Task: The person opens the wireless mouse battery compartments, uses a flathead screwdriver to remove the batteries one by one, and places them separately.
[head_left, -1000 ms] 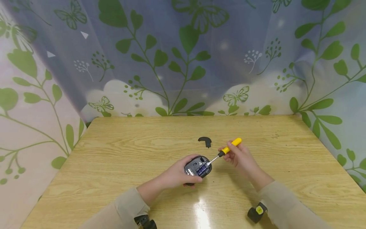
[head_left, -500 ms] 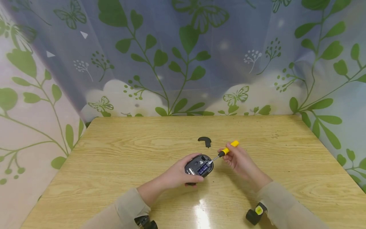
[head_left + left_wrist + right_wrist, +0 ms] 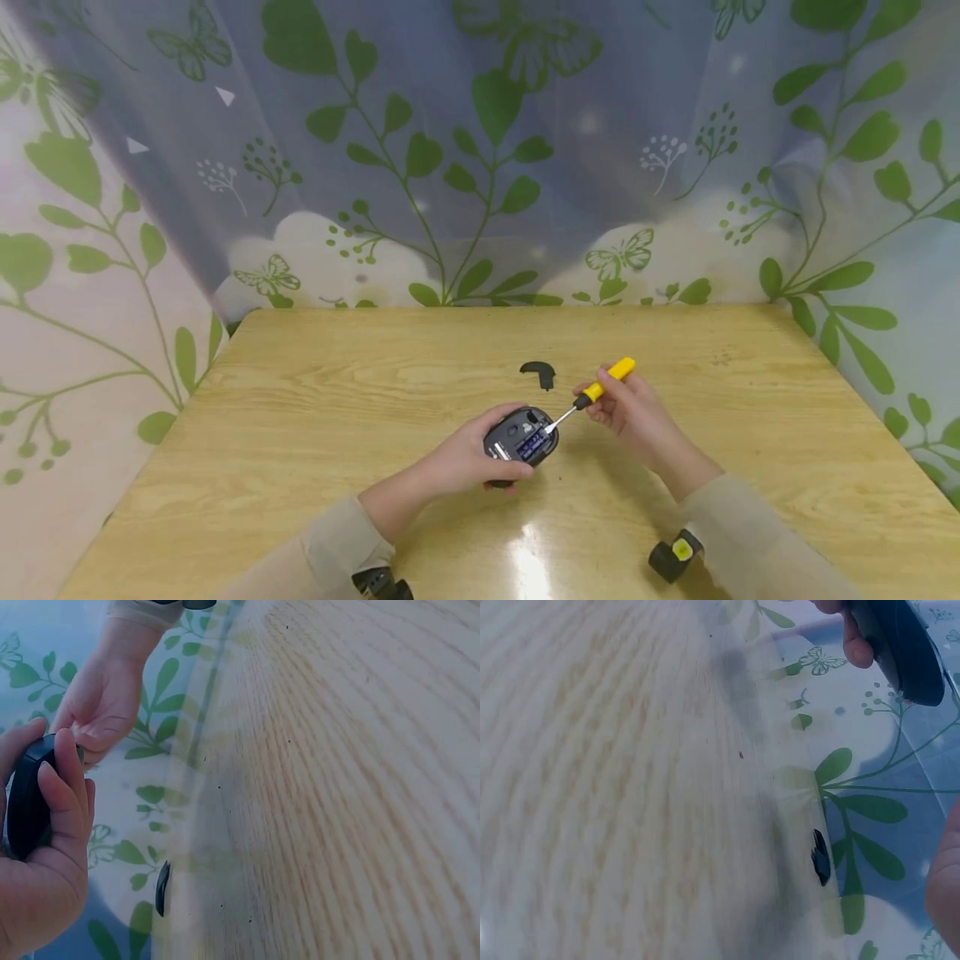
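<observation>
Both hands were gripping something, well apart from each other: the left hand (image 3: 474,454) had its digits wrapped round the sides of a black computer mouse (image 3: 514,431), and the right hand (image 3: 628,414) pinched a screwdriver (image 3: 593,393) by its yellow handle. The mouse was held above the table, near its middle, underside turned up toward the head camera. A dark blue battery (image 3: 533,443) with pale lettering lay in its bay, with a white label beside it. The screwdriver slanted down to the left, its metal shaft spanning the gap between the hands, its tip at the end of the mouse just beside the battery; whether it touched battery or casing could not be told.

Beyond the mouse, a curved black cover (image 3: 542,374) with a short tab lay apart on the wood-grained table (image 3: 337,392). Beige sleeves (image 3: 337,533) covered both forearms, and a black device was strapped at each wrist, the right device (image 3: 670,562) bearing a yellow patch. Behind the table hung a blue and white curtain (image 3: 420,75) printed with green leaves and butterflies.
</observation>
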Available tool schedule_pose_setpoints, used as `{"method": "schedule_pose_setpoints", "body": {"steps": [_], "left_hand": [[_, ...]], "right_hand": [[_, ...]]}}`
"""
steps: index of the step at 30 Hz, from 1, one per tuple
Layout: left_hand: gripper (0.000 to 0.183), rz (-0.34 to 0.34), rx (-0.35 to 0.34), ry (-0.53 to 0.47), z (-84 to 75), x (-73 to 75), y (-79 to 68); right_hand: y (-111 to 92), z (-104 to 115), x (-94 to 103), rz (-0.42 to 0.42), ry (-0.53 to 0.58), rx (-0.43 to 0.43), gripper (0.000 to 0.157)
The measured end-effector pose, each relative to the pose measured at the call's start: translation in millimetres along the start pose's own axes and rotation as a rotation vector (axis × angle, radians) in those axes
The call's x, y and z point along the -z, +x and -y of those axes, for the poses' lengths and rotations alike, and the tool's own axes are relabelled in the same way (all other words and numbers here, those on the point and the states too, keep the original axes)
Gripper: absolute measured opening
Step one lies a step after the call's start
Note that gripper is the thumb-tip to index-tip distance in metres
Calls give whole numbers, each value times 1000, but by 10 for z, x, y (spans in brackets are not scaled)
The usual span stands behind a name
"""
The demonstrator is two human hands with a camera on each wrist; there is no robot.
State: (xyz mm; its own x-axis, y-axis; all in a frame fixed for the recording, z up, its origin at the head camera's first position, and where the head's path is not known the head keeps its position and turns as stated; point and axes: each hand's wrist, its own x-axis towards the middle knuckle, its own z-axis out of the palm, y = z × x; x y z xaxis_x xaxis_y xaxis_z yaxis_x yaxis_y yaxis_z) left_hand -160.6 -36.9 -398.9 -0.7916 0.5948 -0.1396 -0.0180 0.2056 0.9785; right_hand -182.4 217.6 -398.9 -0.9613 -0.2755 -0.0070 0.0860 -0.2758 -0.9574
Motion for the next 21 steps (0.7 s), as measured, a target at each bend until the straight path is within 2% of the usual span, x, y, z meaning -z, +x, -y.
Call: {"method": "schedule_pose_setpoints", "body": {"steps": [5, 15, 18, 21], "left_hand": [[74, 4, 0, -9, -8, 9, -16], [75, -6, 5, -14, 4, 37, -38], [75, -4, 0, -22, 1, 57, -22], [76, -8, -5, -39, 9, 87, -6]], "right_hand": [[21, -100, -2, 53, 97, -21, 14], [55, -194, -47, 37, 218, -90, 15], [69, -184, -110, 50, 191, -116, 19], [88, -147, -180, 31, 142, -106, 21]]}}
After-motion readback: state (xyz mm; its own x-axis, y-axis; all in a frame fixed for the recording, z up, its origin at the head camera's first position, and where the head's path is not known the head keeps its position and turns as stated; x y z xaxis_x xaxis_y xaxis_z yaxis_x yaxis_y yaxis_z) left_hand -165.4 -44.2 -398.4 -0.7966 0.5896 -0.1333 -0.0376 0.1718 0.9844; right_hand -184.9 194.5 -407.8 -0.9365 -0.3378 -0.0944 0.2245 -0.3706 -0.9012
